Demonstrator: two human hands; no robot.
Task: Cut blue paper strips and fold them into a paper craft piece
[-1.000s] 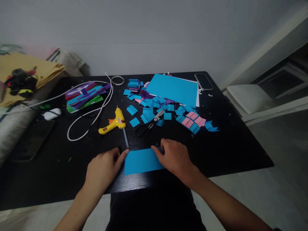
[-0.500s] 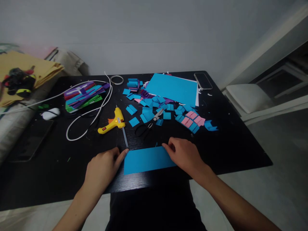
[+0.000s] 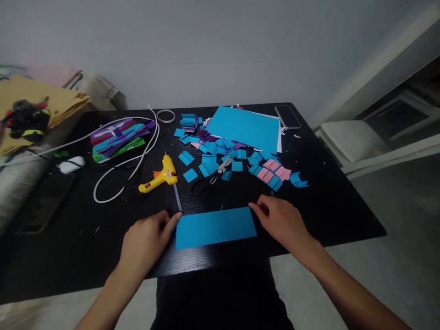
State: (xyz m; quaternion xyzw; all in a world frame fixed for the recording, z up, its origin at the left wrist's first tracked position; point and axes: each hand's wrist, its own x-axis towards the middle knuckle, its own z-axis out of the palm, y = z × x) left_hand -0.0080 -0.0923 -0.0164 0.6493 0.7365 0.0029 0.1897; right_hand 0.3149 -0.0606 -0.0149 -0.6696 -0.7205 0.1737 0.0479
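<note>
A blue paper strip lies flat near the table's front edge, its long side running left to right. My left hand is closed at its upper left corner, the thumb tip on the paper. At the upper right corner, my right hand pinches the edge between thumb and curled fingers. Just beyond the strip lie black-handled scissors with their blades pointing away. A yellow glue gun rests to their left, its clear glue stick reaching almost to my left thumb.
Small folded blue papers and joined pink pieces are scattered behind the scissors. A large blue sheet lies farther back beside a phone. To the left are coloured strip bundles, a white cable and a dark phone.
My right hand has slid rightward along the strip's upper edge to its corner, uncovering the right end. My left hand stays at the left corner.
</note>
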